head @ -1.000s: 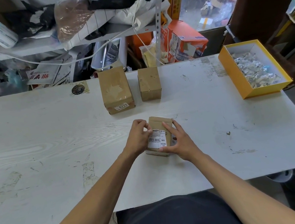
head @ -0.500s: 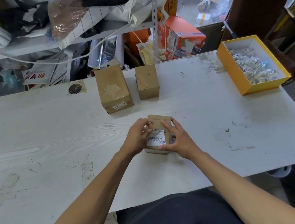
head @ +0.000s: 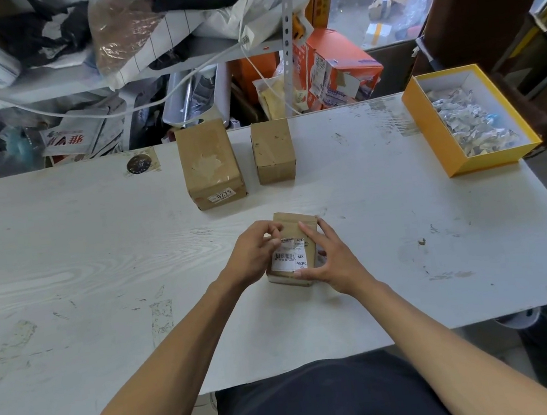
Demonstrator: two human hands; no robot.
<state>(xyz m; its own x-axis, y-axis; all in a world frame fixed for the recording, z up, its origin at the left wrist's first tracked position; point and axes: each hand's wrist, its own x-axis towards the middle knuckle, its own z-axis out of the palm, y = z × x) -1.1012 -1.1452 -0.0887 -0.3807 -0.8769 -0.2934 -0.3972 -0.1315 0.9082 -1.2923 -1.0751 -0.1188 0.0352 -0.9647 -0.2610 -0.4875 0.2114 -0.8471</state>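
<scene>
Near edge: your two forearms cross the near edge of the table at its middle.
Surface: white, wood-grained and scuffed, with worn tape marks toward the near left corner.
Small cardboard box: lies flat between your hands, midway along the table and nearer the near edge than the far one.
Left hand: your fingertips pinch the crumpled upper left corner of the shipping label.
Right hand: spread fingers curl over the box's right side, with the thumb at its near end.
Room to move: the nearest things, a stickered box and a plain box, stand side by side at the far edge, well apart from your hands.
Far right corner: a yellow tray box of paper scraps.
Beyond the far edge: cluttered shelving and an orange carton.
</scene>
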